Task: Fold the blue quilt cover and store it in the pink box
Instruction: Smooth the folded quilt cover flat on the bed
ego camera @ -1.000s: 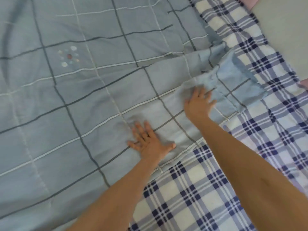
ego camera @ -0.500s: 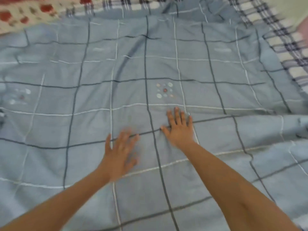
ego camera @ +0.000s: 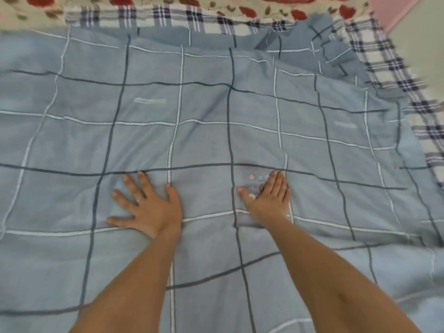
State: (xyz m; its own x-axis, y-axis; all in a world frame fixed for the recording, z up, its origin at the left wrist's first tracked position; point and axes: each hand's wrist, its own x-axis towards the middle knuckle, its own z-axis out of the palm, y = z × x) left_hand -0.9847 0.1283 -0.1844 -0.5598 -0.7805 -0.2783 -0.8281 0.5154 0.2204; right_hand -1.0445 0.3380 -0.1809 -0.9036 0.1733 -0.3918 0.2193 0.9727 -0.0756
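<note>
1. Lay spread flat under both palms and far out to every side: the blue quilt cover [ego camera: 204, 140], soft thin cloth with a grid of dark and white lines.
2. Showed beyond the fingertips and off to the right of the right hand: a blue-and-white plaid sheet [ego camera: 394, 68], under the cover's edges.
3. Ran further beyond that, at the far edge: a cream fabric with red flowers [ego camera: 216, 3].
4. Appeared far off to the upper right: a pink surface [ego camera: 389, 10], not clear what.
5. Pressed palm down on the cover, grasping nothing, fingers spread wide, a thin ring on one finger: the left hand [ego camera: 149, 207].
6. Pressed flat likewise, fingers close together, partly covering a small cluster of pale dots [ego camera: 252, 177]: the right hand [ego camera: 271, 198].
7. Stayed apart, one grid square between them.
8. Rose in loose wrinkles beyond the right hand, at the far corner.
</note>
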